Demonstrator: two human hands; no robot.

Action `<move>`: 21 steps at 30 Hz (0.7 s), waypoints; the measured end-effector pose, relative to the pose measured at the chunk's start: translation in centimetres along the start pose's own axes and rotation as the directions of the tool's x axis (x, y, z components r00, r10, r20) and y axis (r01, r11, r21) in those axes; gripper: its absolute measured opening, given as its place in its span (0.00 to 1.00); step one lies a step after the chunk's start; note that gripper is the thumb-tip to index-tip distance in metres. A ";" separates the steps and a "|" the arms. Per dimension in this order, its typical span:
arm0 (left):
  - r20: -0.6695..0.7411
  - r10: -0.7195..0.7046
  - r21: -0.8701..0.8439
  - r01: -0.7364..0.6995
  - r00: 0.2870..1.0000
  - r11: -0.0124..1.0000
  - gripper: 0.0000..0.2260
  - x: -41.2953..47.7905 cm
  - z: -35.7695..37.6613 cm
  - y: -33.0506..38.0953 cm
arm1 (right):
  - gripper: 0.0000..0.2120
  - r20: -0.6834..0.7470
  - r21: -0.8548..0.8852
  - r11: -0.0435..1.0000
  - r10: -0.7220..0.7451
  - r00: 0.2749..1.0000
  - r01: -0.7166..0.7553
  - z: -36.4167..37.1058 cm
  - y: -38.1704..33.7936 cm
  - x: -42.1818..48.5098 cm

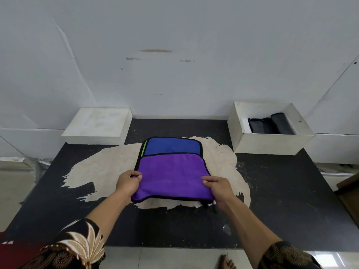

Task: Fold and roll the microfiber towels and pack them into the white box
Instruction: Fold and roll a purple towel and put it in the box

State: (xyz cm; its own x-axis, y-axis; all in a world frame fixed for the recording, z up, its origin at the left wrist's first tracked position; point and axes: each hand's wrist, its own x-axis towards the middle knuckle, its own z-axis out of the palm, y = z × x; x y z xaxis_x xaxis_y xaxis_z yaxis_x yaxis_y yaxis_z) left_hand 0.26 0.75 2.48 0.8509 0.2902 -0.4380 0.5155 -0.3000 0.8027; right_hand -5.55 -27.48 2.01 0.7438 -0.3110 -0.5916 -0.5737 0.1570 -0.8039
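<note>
Two towels lie stacked flat between and just beyond the hands, on a black table whose matt top is speckled with pale flecks. Under the stack, and spreading out past both hands, the dark coating is worn away in a ragged cream-coloured patch with torn edges. A white wall, scuffed and marked with a few brown smears, rises directly behind the table's far edge. Glossy pale floor tiles show nearer than the hands, with a bare foot on them. The upper item is a purple towel, soft and short-piled, bound with thin black trim. Its far edge ends across a blue towel of the same plush cloth and trim, which shows a narrow green strip along its left side. The left hand pinches the purple towel's left edge between thumb and fingers. The right hand grips the right edge likewise, thumb on top. The near hem runs in a loose curve between the two hands. Well beyond the right hand and to its right, the white box stands open, rectangular with flat rigid walls, holding dark grey rolled towels side by side. Well beyond the left hand, a second white box shape, shallow with a flat stained top, rests at the table's far left corner. A patterned sleeve in black, brown and cream covers each upper forearm.
</note>
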 end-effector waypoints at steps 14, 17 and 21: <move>0.382 -0.040 -0.172 0.113 0.923 0.979 0.22 -1.6 7.4 8.5 | 0.21 0.077 0.276 0.960 0.017 0.997 -0.038 -9.7 -5.7 -3.1; 0.404 0.032 -0.186 0.048 0.914 0.981 0.23 -2.7 9.7 11.9 | 0.23 -0.052 0.300 0.953 -0.021 0.998 0.036 -11.7 -7.6 -3.2; 0.415 0.184 -0.306 -0.054 0.891 0.951 0.26 -5.1 12.3 17.8 | 0.23 -0.206 0.348 0.911 -0.157 0.966 0.222 -15.2 -11.7 -4.5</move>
State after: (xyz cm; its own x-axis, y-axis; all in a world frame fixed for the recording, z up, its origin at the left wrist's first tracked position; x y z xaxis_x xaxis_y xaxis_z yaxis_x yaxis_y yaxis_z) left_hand 6.38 -17.22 14.00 0.8951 -0.1734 -0.4108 0.4134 -0.0228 0.9103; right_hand -7.38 -42.13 15.08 0.7382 -0.5178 -0.4324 -0.2377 0.4001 -0.8851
